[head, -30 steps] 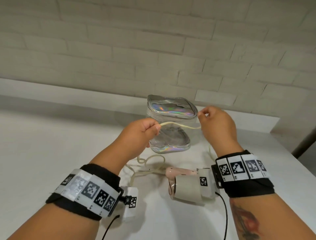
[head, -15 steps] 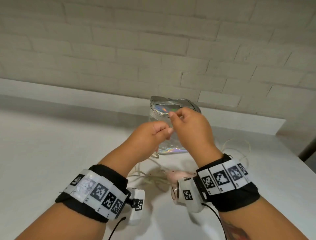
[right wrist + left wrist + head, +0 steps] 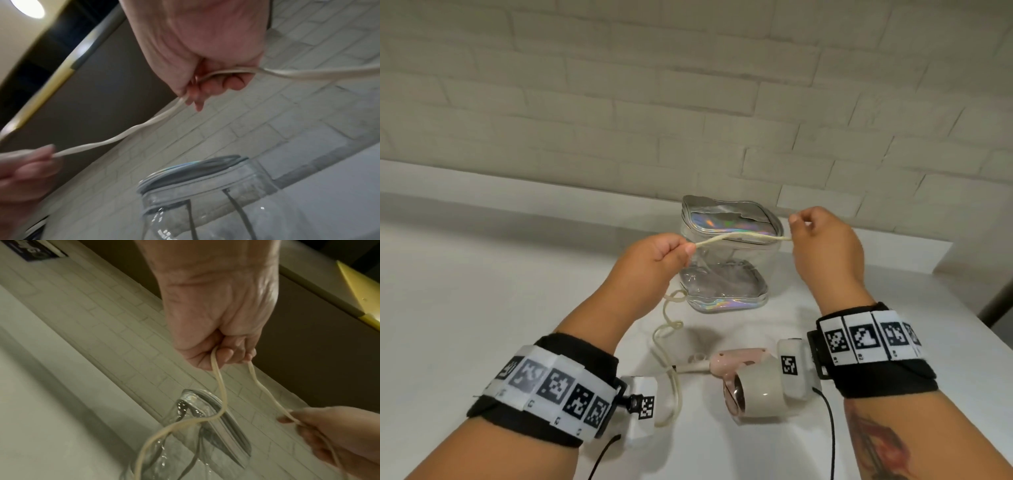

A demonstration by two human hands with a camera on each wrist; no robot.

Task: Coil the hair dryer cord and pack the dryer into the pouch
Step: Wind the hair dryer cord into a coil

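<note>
Cord (image 3: pixel 743 237) runs taut between two raised hands over the white table (image 3: pixel 482 291), and everything else sits below or behind that span. Farthest left, the left hand (image 3: pixel 654 263) is a closed fist, thumb and curled fingers pinching the cream cord; the left wrist view shows the cord entering the fist (image 3: pixel 218 331) and leaving it again as two strands, one dropping toward the table, the other crossing to the other hand. Below that fist the slack hangs down and lies in loose wavy loops (image 3: pixel 667 342) on the table, ending at the dryer's handle. Behind the span stands the pouch (image 3: pixel 726 260), upright, clear-walled with a shiny iridescent top and base, near the brick wall (image 3: pixel 688 102); whether its zip is open I cannot tell. Nearer the camera, the dryer (image 3: pixel 750 383) lies on its side on the table, pink body with a pale barrel, outside the pouch and apart from it. Rightmost, the right hand (image 3: pixel 825 246) pinches the cord between thumb and fingers, the rest curled; in the right wrist view the cord passes through its fingers (image 3: pixel 216 81) and trails on to the right.
</note>
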